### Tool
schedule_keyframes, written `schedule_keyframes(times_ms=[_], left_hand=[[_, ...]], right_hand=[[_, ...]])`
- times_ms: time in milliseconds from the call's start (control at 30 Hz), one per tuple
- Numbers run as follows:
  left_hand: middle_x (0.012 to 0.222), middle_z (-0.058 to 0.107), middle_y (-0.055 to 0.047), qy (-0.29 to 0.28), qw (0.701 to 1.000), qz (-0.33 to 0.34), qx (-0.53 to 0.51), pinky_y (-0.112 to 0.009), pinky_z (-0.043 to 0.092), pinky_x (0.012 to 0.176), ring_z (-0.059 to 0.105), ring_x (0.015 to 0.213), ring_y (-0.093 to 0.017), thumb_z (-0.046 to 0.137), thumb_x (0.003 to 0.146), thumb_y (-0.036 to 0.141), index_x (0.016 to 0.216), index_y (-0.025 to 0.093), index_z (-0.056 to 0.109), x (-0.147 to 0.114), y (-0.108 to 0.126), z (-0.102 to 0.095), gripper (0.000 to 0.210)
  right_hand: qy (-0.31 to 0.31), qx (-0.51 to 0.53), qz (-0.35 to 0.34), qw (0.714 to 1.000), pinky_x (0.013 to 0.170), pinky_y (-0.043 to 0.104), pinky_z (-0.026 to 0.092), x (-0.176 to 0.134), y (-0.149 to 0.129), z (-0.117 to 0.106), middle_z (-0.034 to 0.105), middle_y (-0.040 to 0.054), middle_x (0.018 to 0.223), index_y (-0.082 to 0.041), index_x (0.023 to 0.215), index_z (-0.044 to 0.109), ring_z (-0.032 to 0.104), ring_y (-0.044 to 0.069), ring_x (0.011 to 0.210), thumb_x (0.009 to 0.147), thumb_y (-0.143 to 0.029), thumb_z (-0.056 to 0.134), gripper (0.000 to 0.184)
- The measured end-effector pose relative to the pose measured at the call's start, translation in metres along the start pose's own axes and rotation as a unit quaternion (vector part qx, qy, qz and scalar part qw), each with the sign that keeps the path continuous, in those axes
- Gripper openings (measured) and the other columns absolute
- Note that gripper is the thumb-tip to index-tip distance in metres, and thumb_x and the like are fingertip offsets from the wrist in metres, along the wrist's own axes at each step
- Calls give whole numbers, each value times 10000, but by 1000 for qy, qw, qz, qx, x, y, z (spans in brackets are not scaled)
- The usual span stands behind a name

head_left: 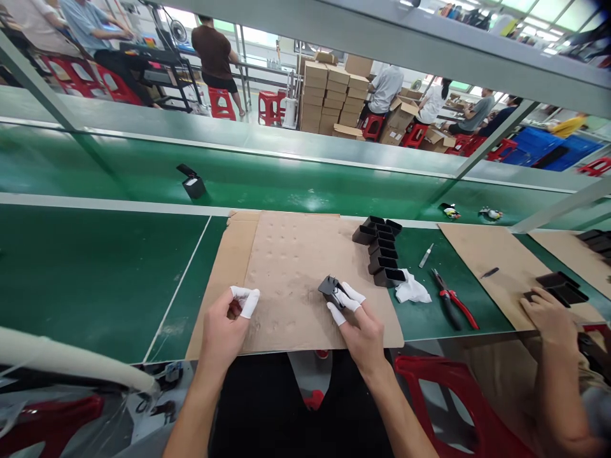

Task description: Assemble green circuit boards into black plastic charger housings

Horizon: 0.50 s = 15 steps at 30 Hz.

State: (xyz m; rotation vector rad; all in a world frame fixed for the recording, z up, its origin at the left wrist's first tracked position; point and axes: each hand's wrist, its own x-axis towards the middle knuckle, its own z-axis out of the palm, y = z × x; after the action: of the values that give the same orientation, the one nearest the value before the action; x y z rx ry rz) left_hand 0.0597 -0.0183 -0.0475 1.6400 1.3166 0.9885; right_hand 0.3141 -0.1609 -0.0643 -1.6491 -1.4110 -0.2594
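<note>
My right hand [361,324] grips a small black plug adapter [328,287] with metal prongs sticking up from its face. White finger cots cover the thumb and fingertips of that hand. To the left, my left hand [228,321] hovers over the cardboard with thumb and forefinger pinched together, also in white cots; anything between the tips is too small to see. Under both hands lies a brown cardboard sheet [291,254]. Several open black plastic cases [383,251] stand in a row at its right edge. Beside them sits a crumpled white tissue [412,287].
Red-and-black pliers [453,302] and a small white tube [426,256] lie on the green bench at right. A co-worker's hand [548,312] touches black cases [563,288] farther right. An open black box [193,184] rests on the green strip beyond.
</note>
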Motion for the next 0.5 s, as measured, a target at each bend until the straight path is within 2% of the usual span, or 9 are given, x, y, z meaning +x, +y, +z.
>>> schedule_keyframes(times_ms=[233, 400, 500], left_hand=[[753, 666, 16, 5, 1000, 1, 3, -280, 427, 652, 554, 688, -163, 780, 892, 524, 898, 211, 760, -2, -1, 1, 314], [767, 687, 11, 0, 1000, 16, 7, -278, 431, 645, 564, 680, -159, 770, 901, 488, 892, 210, 751, 1, -1, 1, 279], [750, 655, 8, 22, 999, 31, 14, -293, 438, 670, 558, 688, -165, 742, 913, 469, 848, 211, 721, 1, 6, -4, 267]], right_hand=[[-7, -12, 14, 1000, 1007, 457, 702, -2, 1, 0, 753, 158, 1418, -251, 1474, 671, 778, 326, 1255, 1021, -239, 758, 462], [-13, -2, 8, 1000, 1039, 448, 690, -2, 1, 1, 744, 159, 1424, -248, 1407, 722, 771, 314, 1266, 1029, -198, 734, 382], [-16, 13, 4, 1000, 1063, 448, 678, 0, 1, 0, 761, 159, 1381, -240, 1378, 734, 771, 302, 1259, 1031, -190, 728, 351]])
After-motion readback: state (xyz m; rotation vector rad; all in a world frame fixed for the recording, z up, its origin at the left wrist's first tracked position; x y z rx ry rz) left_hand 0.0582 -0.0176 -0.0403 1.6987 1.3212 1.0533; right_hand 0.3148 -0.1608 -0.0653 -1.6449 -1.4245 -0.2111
